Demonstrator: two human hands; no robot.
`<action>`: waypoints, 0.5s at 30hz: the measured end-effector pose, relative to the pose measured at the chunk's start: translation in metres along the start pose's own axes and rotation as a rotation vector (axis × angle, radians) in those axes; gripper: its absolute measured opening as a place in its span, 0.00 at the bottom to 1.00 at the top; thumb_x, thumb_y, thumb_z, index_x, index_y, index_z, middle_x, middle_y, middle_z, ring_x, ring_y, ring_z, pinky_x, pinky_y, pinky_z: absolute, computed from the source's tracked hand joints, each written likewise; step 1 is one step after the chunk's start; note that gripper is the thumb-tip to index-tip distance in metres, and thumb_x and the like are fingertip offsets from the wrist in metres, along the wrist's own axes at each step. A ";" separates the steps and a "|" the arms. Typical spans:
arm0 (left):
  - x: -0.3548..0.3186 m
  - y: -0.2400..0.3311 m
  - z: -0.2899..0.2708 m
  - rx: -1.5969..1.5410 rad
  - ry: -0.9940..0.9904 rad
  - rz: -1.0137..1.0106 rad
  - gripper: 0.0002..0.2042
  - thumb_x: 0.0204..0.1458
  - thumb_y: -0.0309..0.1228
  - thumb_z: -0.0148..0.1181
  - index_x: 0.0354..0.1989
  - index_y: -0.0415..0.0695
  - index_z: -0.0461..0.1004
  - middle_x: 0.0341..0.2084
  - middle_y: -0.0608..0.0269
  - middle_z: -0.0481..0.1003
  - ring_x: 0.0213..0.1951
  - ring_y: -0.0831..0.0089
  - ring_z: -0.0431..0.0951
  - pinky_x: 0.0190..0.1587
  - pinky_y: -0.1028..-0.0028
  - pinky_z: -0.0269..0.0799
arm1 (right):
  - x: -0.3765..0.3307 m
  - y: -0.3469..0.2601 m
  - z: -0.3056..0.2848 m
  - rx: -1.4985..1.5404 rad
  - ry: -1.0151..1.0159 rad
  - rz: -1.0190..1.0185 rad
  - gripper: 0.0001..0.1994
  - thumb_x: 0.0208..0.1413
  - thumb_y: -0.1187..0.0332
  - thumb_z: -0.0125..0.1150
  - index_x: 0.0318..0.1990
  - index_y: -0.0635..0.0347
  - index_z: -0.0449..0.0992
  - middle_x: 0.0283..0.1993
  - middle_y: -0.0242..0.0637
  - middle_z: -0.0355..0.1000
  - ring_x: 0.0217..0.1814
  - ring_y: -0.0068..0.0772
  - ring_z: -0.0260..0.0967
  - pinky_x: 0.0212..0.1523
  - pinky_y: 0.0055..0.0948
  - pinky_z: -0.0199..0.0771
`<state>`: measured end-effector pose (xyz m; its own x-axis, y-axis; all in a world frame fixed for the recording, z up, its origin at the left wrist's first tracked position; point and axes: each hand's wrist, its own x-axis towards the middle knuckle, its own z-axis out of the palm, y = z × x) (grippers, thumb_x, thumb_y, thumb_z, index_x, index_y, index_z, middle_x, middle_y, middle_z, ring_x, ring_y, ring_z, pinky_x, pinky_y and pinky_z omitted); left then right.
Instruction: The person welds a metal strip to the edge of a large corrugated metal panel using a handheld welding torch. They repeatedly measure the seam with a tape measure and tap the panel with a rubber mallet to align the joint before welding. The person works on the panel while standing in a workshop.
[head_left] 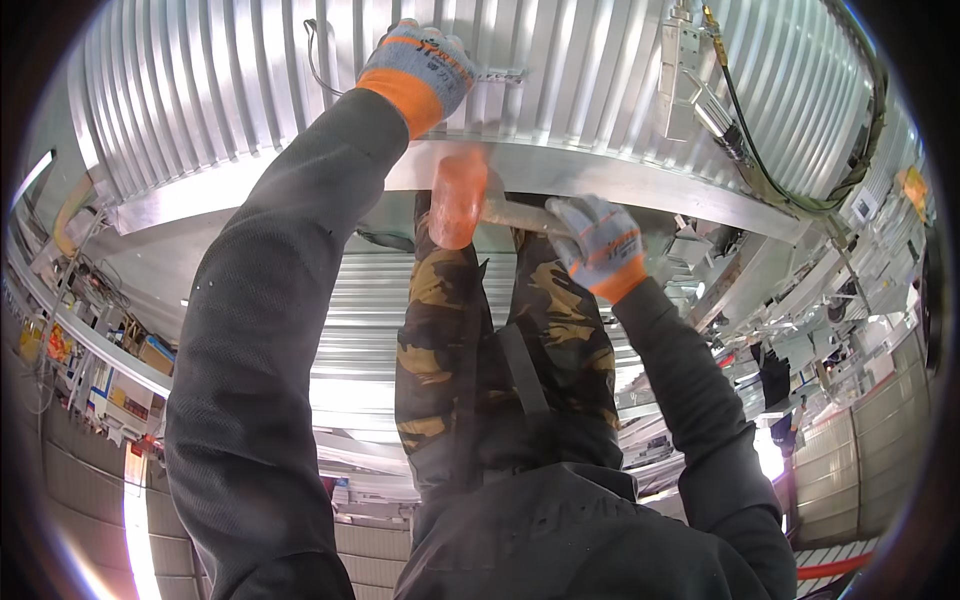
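My right hand (600,240), in a grey glove with an orange cuff, is closed round the handle of a mallet (460,203). Its orange-red head is smeared by motion and hangs just before the near edge of a ribbed metal panel (575,80). Farther forward, my left hand (418,72), gloved alike, rests over the panel with its fingers curled. What it grips, if anything, is hidden behind the glove. A short metal strip (500,76) shows right beside that hand, against the ribs.
A smooth metal rail (600,175) borders the panel's near side. At right, a metal clamp-like fitting (685,75) with a dark hose (740,110) sits on the panel. A thin wire loop (314,60) lies left of my left hand. Cluttered shelving (120,390) stands at far left.
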<state>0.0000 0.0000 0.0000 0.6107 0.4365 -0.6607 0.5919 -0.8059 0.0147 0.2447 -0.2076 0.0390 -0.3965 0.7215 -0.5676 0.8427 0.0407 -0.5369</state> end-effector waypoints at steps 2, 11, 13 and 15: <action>0.001 0.000 -0.001 -0.030 0.013 0.023 0.16 0.40 0.33 0.77 0.40 0.51 0.84 0.38 0.63 0.82 0.41 0.64 0.84 0.47 0.64 0.73 | 0.015 0.009 -0.024 -0.110 0.138 -0.164 0.25 0.50 0.60 0.68 0.57 0.49 0.75 0.53 0.40 0.75 0.54 0.44 0.74 0.54 0.44 0.72; 0.004 0.000 0.006 -0.031 0.101 0.037 0.11 0.40 0.32 0.76 0.34 0.52 0.85 0.33 0.65 0.82 0.39 0.65 0.84 0.43 0.65 0.72 | 0.056 0.027 -0.049 -0.206 0.038 -0.081 0.25 0.51 0.62 0.67 0.59 0.50 0.76 0.58 0.42 0.71 0.59 0.48 0.67 0.62 0.44 0.66; 0.006 -0.001 0.006 -0.046 0.047 0.023 0.11 0.41 0.32 0.76 0.35 0.51 0.85 0.33 0.65 0.82 0.40 0.65 0.84 0.44 0.65 0.72 | 0.055 0.024 -0.047 -0.204 0.058 -0.076 0.24 0.52 0.62 0.66 0.59 0.50 0.76 0.60 0.41 0.70 0.61 0.49 0.66 0.63 0.45 0.65; 0.005 -0.001 0.005 -0.062 0.032 0.017 0.10 0.41 0.31 0.76 0.35 0.51 0.85 0.33 0.65 0.82 0.41 0.64 0.84 0.44 0.65 0.72 | 0.056 0.017 -0.052 -0.202 0.099 -0.101 0.23 0.54 0.61 0.66 0.59 0.51 0.76 0.58 0.43 0.71 0.60 0.49 0.67 0.62 0.45 0.66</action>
<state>-0.0001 0.0012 -0.0068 0.6367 0.4366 -0.6356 0.6123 -0.7873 0.0725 0.2558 -0.1310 0.0302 -0.4528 0.7706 -0.4485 0.8604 0.2458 -0.4464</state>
